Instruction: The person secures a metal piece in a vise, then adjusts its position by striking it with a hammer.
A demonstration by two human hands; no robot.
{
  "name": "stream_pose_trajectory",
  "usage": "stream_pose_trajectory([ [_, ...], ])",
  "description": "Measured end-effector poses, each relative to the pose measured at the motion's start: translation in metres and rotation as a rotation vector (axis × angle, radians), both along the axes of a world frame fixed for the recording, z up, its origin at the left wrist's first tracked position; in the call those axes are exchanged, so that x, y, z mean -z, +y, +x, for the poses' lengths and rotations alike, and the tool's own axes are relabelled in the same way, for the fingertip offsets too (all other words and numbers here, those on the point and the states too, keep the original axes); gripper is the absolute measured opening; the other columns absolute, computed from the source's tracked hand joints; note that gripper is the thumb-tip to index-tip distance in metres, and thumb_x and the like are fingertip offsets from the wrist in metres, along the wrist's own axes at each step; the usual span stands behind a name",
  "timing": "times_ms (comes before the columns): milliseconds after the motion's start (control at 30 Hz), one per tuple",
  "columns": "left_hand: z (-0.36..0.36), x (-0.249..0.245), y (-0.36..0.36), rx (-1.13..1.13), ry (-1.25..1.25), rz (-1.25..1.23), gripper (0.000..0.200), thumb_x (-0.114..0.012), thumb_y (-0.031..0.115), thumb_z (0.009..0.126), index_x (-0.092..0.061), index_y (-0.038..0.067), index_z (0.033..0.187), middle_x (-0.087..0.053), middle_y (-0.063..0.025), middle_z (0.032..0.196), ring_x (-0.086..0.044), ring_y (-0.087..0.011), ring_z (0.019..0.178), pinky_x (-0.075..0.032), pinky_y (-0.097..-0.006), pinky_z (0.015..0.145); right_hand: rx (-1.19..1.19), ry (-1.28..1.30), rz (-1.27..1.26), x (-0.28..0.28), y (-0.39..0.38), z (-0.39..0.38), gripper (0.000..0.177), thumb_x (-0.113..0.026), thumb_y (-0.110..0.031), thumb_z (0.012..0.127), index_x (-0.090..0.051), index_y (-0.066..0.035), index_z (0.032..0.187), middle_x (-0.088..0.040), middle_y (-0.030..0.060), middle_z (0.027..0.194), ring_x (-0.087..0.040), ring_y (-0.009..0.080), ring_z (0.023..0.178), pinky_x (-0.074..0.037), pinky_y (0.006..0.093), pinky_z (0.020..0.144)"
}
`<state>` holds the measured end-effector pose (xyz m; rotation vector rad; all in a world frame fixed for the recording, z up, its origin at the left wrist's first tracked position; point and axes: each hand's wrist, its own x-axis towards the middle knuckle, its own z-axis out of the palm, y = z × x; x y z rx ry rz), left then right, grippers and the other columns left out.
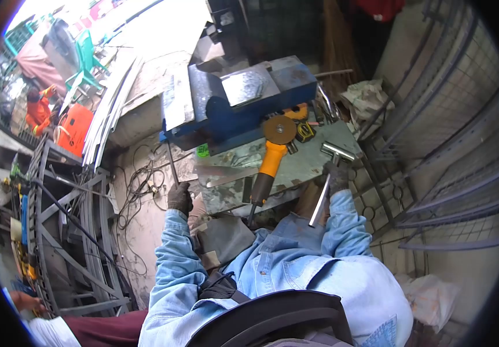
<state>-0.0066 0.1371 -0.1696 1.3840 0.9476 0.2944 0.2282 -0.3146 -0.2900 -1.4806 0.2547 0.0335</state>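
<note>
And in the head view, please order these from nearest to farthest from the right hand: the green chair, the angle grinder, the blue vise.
1. Angle grinder: left of the right hand.
2. Blue vise: beyond the grinder.
3. Green chair: far upper left.

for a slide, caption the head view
Left hand on a rod by a blue vise, right hand holding a T-shaped metal tool, grinder between.

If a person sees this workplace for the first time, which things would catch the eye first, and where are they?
Probably the yellow-orange angle grinder with its round brown disc, lying on the grey metal tabletop in the middle. Just beyond it stands the big blue metal vise. Next might come the shiny T-shaped metal piece in the dark-gloved right hand.
</note>
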Motion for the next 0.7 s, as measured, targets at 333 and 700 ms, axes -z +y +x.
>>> stream_pose_trajectory([
  [333, -0.004, 0.017, 0.007, 0.075, 0.234, 0.265, 0.028, -0.065, 0.028, 0.088, -0.063, 0.001, 0.094, -0.056, -0.0083, 0.060, -0.056, -0.0203, 0.042, -0.044, -0.0361, 0.039, -0.119, -0.186, -0.318, -0.141, -0.003, -0.029, 0.030, -0.070, -0.006, 0.080, -0.049, -0.004, 0.102, -0.052, 0.0058, 0.066, -0.052, 0.0167, 0.046, -0.044, 0.0312, 0.039],
  [700, 0.042, 0.029, 0.049, 0.122, 0.354, 0.539, 0.035, -0.056, 0.032, 0.093, -0.064, 0.002, 0.108, -0.067, -0.0269, 0.107, -0.063, -0.0446, 0.107, -0.048, -0.0506, 0.093, -0.651, -0.788, -0.488, -0.391, 0.218, 0.018, 0.030, -0.057, -0.030, 0.101, -0.062, -0.001, 0.108, -0.069, 0.0121, 0.087, -0.068, 0.0253, 0.082, -0.053, 0.0402, 0.075],
])
